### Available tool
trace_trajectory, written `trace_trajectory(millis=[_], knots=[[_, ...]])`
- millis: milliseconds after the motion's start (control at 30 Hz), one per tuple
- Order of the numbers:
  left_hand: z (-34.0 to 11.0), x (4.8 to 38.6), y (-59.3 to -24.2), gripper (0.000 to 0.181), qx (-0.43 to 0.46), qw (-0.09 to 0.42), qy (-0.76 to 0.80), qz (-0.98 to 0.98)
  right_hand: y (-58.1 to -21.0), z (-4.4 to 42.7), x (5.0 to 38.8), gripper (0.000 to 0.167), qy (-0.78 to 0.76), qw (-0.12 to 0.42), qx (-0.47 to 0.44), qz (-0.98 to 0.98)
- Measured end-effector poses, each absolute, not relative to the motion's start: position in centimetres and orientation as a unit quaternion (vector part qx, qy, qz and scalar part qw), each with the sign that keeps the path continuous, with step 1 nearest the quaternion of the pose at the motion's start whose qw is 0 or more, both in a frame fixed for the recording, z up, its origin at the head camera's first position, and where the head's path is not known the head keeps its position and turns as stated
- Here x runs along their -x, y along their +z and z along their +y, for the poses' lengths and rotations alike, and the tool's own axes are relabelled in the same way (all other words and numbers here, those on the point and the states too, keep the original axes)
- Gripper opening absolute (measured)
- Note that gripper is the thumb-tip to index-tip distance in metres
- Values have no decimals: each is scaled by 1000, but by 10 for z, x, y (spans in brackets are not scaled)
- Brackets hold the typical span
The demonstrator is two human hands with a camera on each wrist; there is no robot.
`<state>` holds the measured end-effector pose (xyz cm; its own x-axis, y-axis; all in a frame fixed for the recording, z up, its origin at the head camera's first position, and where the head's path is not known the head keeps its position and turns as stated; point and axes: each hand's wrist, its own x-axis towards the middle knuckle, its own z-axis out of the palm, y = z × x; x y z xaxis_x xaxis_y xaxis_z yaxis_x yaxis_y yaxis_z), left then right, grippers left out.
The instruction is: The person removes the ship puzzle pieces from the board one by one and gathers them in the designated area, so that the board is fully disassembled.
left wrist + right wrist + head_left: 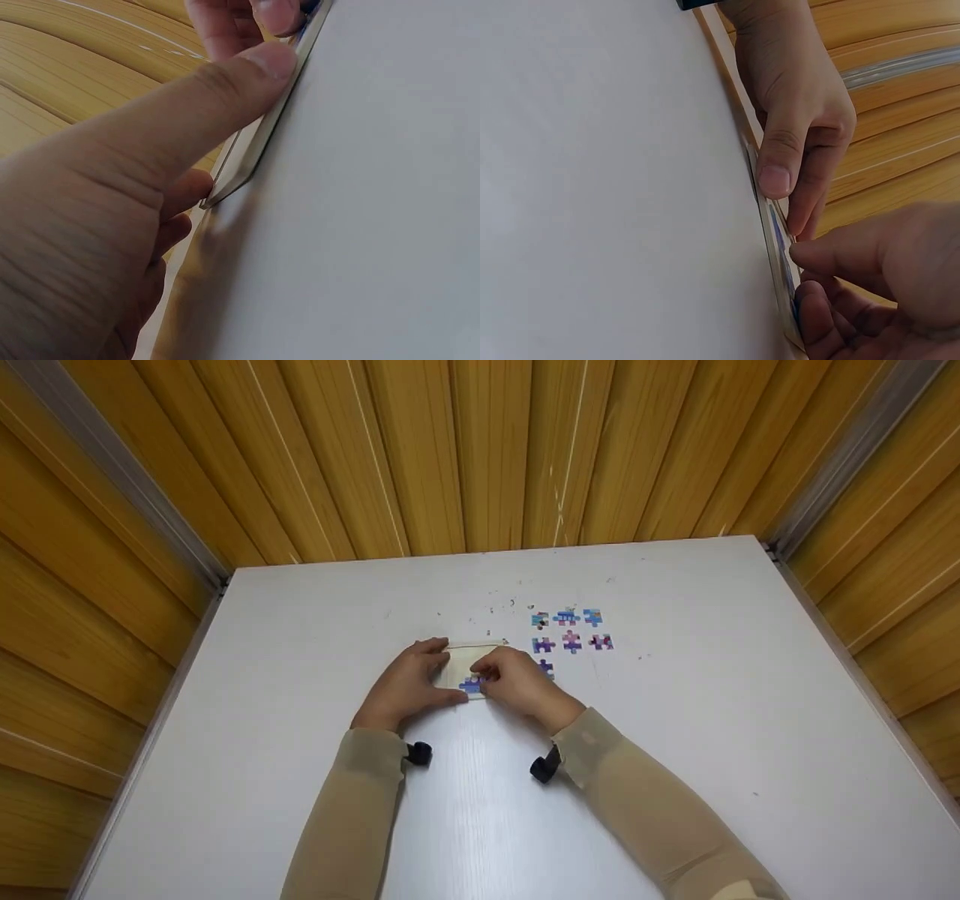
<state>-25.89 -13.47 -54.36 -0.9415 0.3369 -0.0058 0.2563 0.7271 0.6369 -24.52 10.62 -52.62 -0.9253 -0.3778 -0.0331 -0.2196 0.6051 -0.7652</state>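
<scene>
A small cream puzzle tray lies flat on the white table, with joined blue-purple puzzle pieces along its near side. My left hand grips the tray from the left, thumb along the near edge and fingers toward the far edge. In the left wrist view the thumb of that left hand presses the tray's rim. Over the tray's right part, my right hand pinches a puzzle piece at the row, mostly hidden by its fingers. The right wrist view shows the right hand low over the tray.
Right of the tray lie several loose puzzle pieces in rough rows; one piece is partly behind my right hand. Small dark specks dot the white table beyond the tray. Wood-patterned walls stand behind and at both sides.
</scene>
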Motion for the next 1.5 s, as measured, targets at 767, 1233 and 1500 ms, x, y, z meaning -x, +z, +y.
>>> trace_trajectory(millis=[767, 1233, 1500], knots=[[-137, 259, -543, 87, -172, 58, 337, 924, -531, 99, 242, 24, -379, 86, 187, 902], [-136, 259, -544, 87, -161, 61, 347, 922, -534, 99, 242, 23, -381, 93, 185, 901], [-135, 259, -544, 86, -164, 56, 341, 924, -536, 100, 241, 25, -391, 89, 188, 897]])
